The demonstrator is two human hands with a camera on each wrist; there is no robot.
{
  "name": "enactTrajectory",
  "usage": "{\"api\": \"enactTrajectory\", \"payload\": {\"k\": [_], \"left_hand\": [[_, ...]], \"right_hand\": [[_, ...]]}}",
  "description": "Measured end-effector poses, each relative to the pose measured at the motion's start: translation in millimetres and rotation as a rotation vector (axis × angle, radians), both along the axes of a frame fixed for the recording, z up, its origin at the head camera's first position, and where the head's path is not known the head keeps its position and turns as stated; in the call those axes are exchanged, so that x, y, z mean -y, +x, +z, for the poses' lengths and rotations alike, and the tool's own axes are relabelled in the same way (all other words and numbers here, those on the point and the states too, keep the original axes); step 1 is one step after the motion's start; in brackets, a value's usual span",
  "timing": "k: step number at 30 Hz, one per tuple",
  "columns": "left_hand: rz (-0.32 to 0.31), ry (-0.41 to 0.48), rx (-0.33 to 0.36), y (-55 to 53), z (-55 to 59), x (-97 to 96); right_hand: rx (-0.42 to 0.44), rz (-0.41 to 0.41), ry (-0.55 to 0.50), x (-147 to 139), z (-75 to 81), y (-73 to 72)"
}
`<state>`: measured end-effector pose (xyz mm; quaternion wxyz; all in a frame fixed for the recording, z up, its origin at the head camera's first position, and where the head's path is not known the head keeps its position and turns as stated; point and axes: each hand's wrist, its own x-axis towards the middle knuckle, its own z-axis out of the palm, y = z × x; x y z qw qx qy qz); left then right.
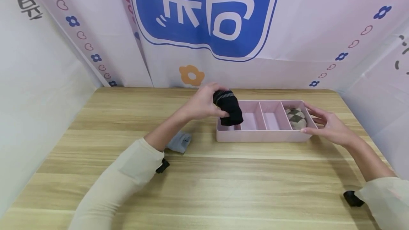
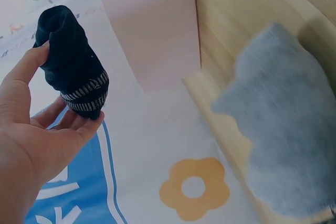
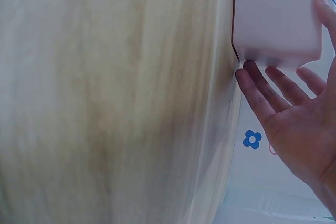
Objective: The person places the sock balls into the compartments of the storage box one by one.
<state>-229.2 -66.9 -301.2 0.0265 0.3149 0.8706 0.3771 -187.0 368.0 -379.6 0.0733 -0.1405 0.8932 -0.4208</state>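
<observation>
My left hand (image 1: 204, 104) holds a rolled black sock (image 1: 230, 107) between thumb and fingers, over the left end of a pink divided box (image 1: 255, 136). White stitched bands show near one end of the sock (image 2: 79, 66) in the left wrist view. At the box's right end, my right hand (image 1: 333, 127) grips it, thumb at the front corner and fingers along the end wall and back corner. A rolled sock with brown and cream diamonds (image 1: 296, 118) fills the rightmost compartment.
On the table (image 1: 223, 187), a light grey sock (image 1: 179, 142) lies left of the box, partly hidden by the left forearm. Behind the table's far edge hangs a printed white cloth (image 1: 169, 66). Thin partitions (image 1: 262, 115) divide the box.
</observation>
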Motion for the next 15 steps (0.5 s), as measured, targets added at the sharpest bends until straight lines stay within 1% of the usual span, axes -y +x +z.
{"api": "enactTrajectory", "payload": {"k": [4,8,15], "left_hand": [[-0.025,-0.001,-0.003,0.1,0.7,-9.4],[-0.036,-0.019,-0.020,-0.8,-0.2,-18.7],[-0.050,-0.033,-0.026,-3.3,-2.8,-31.8]], "right_hand": [[-0.001,-0.004,0.008,0.7,0.1,-0.4],[0.001,-0.005,0.008,0.7,-0.8,-1.0],[-0.002,-0.009,0.013,-0.4,-1.8,-1.2]]}}
